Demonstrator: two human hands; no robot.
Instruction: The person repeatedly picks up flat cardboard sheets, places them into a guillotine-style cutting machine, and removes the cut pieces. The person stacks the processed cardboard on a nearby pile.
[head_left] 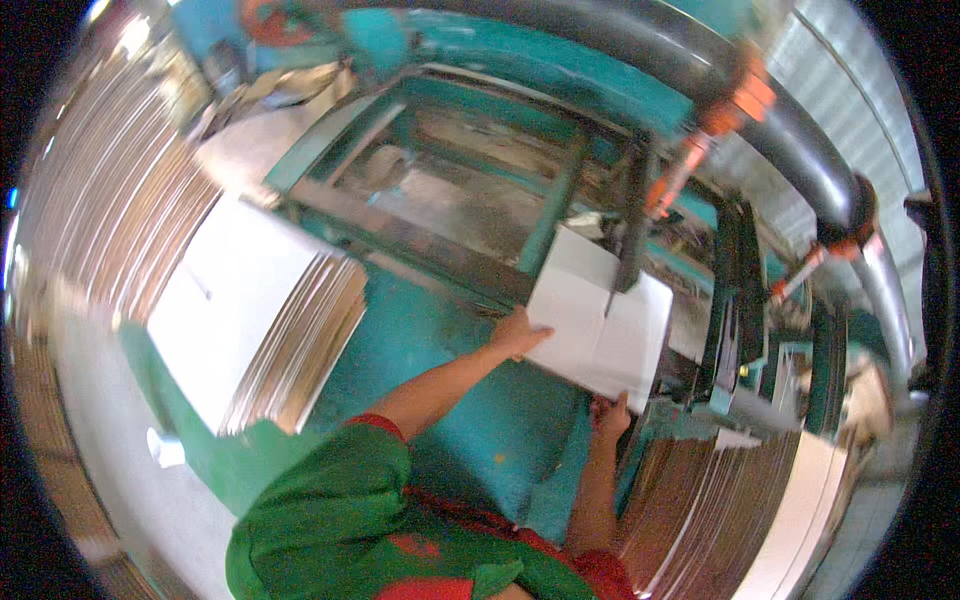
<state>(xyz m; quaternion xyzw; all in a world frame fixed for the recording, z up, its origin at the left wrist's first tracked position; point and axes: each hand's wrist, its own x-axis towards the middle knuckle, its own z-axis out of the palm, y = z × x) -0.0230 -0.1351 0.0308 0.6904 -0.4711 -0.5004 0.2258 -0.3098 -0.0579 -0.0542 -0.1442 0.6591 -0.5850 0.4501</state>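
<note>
1. Cardboard sheet, white, one, flat, with a narrow slit or crease line (575, 325): lying at the near right side of a teal machine frame (335, 150), its far part passing close to a dark upright bar (632, 220); whether the bar is touching it, one cannot tell.
2. Left grip (520, 335), bare: pinching the sheet's left edge, thumb resting on the upper face, fingers going out of sight beneath.
3. Right grip (610, 415), bare: pinching the near edge toward the right corner, thumb pointing away from the body; the lower fingers are blurring.
4. Step in hand, by judgement: the person is placing or squaring the sheet at the machine. The next move seems to be calling for both edges to stay level and clear of the bar.
5. Position relative to the grips: the sheet is extending away from both, its bulk lying beyond the right grip and to the right of the left grip.
6. Cardboard stack, white-topped (235, 290): standing at left, well apart from the grips.
7. Cardboard stack, brown-edged (690, 510): standing at near right, beside the right forearm.
8. Pipe, black, thick (800, 150): curving over the far right, carrying orange clamps (745, 100).
</note>
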